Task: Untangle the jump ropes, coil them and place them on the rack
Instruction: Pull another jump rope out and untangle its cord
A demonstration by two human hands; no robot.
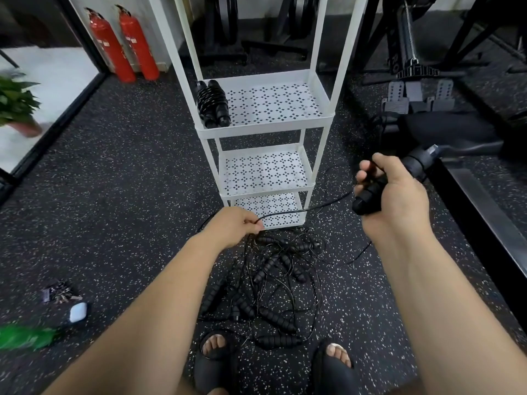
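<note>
Pinching a thin cord at the left hand, likely drawing it clear of the tangled jump ropes lying on the floor at the foot of the rack. Clenching a black ribbed handle in the right hand, probably anchoring that rope for coiling.

you see two red fire extinguishers at the far left corner of the floor, a potted plant past its left edge, keys beside a white case nearer you.
</note>
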